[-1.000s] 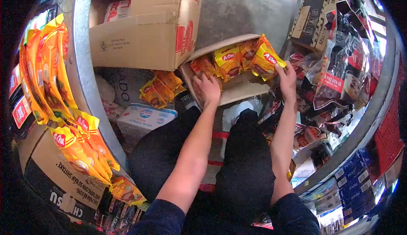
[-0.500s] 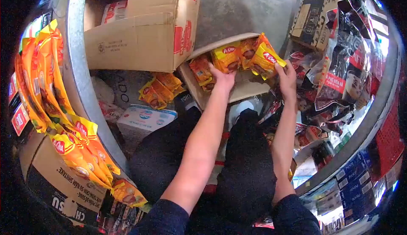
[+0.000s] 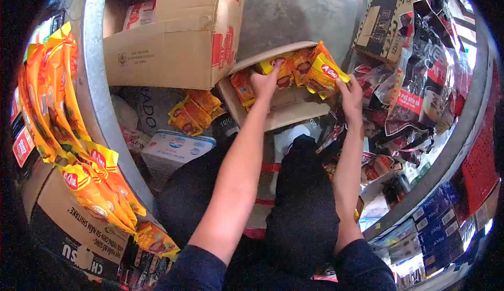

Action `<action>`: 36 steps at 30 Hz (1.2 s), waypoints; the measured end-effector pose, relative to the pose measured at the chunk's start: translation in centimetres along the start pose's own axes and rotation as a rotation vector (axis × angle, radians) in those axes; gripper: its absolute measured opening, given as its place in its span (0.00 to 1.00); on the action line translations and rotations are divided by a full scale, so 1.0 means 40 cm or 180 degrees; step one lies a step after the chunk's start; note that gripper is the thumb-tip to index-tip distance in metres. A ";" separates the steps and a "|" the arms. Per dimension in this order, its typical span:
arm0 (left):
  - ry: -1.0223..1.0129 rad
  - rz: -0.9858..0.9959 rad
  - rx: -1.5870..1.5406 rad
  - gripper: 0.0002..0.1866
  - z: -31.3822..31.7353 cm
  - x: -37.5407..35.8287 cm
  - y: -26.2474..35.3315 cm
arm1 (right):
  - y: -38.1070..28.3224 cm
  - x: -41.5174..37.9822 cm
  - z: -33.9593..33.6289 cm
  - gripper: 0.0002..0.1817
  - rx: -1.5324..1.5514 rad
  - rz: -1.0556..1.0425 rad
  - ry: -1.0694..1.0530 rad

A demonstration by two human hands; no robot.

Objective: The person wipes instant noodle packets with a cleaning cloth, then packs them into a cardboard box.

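Observation:
A shallow open carton (image 3: 302,114) holds orange-yellow noodle packets lined along its far side. My left hand (image 3: 265,83) is over the left part of the carton, its thumb and fingers around the near edge of a packet (image 3: 285,76) there; how firmly it grips is hard to see. At the carton's right end, my right hand (image 3: 350,94) pinches the corner of an orange and yellow packet (image 3: 321,76), which leans tilted over the other packets. More orange packets (image 3: 194,112) lie in a small pile left of the carton.
A large cardboard box (image 3: 157,57) stands at the upper left. Orange packets (image 3: 97,186) hang over the metal rail (image 3: 100,70) on the left. Dark plastic bags (image 3: 420,91) and a dark carton (image 3: 386,23) are on the right. A white pack (image 3: 178,145) lies near my left forearm.
My left hand has shifted left and up, with its thumb now over the top of a packet. My right hand has moved slightly left and down, still at the same packet's corner.

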State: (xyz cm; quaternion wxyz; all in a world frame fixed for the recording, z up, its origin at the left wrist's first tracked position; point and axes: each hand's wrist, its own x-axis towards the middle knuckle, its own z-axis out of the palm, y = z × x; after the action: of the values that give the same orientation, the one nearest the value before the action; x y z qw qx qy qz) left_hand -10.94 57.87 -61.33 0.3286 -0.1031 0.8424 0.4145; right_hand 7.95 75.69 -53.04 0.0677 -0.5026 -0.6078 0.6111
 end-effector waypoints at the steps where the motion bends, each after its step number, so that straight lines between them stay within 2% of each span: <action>1: -0.0154 -0.0011 0.0070 0.47 -0.011 0.018 0.011 | 0.004 0.001 0.002 0.10 0.0023 0.0012 0.0029; 2: -0.0311 -0.0020 0.0141 0.48 -0.021 0.029 0.020 | 0.008 0.001 0.003 0.10 0.0048 0.0024 0.0061; 3: -0.0592 -0.0418 0.0349 0.49 -0.041 0.013 0.077 | 0.004 0.003 0.007 0.11 0.0089 -0.0022 0.0084; 6: -0.0701 -0.0167 0.0410 0.53 -0.015 0.076 0.018 | -0.003 0.001 0.012 0.12 0.0086 -0.0101 0.0124; 9: -0.0609 -0.0381 0.0836 0.56 -0.002 0.101 -0.012 | -0.002 -0.002 0.010 0.13 0.0042 -0.0061 0.0146; 14: -0.0561 -0.0208 0.0749 0.45 0.030 0.184 -0.154 | -0.021 -0.005 0.013 0.13 0.0333 0.0024 0.0057; 18: -0.0849 -0.0202 0.0360 0.48 -0.008 0.107 -0.033 | -0.022 -0.007 0.010 0.12 0.0288 0.0111 0.0100; 21: -0.0639 -0.0378 0.0891 0.43 -0.004 0.044 0.023 | -0.023 0.002 0.015 0.12 0.0252 0.0009 0.0059; 24: -0.0277 -0.0206 0.0496 0.40 0.003 -0.045 0.013 | -0.009 -0.005 0.007 0.12 0.0168 -0.0004 0.0075; 28: 0.0150 0.0059 0.0541 0.45 0.000 -0.157 -0.054 | -0.006 -0.002 0.012 0.12 0.0118 -0.0055 0.0149; 29: 0.0199 -0.0067 0.1177 0.47 0.001 -0.165 -0.084 | -0.001 -0.001 0.009 0.12 0.0078 -0.0059 0.0134; 32: 0.0186 0.0082 0.1084 0.47 -0.011 -0.189 -0.081 | 0.000 0.001 0.016 0.11 0.0267 -0.0073 0.0211; 35: -0.0331 -0.0452 0.0431 0.46 -0.016 -0.172 -0.033 | -0.009 -0.004 0.018 0.11 0.0487 0.0003 0.0177; 36: -0.0396 -0.0230 0.0348 0.45 -0.002 -0.143 -0.076 | -0.012 -0.011 0.017 0.11 0.0441 0.0033 0.0192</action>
State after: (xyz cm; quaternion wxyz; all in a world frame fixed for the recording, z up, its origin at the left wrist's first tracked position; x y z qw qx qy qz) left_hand -5.24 55.30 -59.56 0.4002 -0.0894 0.8375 0.3613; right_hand 7.43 75.04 -52.59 0.1174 -0.5181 -0.5590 0.6366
